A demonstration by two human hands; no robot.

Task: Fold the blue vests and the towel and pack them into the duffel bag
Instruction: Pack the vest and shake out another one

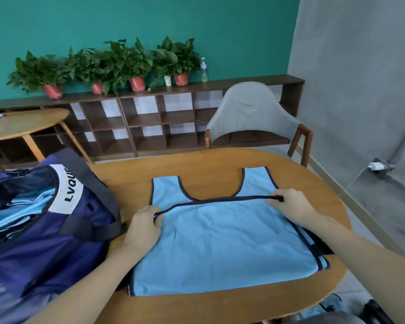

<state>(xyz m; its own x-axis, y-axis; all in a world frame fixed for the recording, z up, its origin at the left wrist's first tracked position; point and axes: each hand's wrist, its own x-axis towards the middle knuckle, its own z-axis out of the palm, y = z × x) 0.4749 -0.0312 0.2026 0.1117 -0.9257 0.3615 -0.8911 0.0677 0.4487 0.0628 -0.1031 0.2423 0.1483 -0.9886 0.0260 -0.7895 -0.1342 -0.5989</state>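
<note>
Pinching vest (220,242) hem w/ L hand (143,226) & R hand (288,205), right of bag (45,230); looks light, floppy—grip hem corners.

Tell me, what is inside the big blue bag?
Inside the open duffel bag, light blue fabric shows in folded layers, probably vests like the blue vest on the table. How many there are, and anything beneath them, is hidden.

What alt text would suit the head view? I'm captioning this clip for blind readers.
Two hands fold a light blue vest on a round wooden table: the left hand and right hand each pinch the dark-trimmed hem, drawn up over the vest's chest. An open navy duffel bag holding blue fabric sits at the left; behind stand a grey chair and potted plants.
</note>
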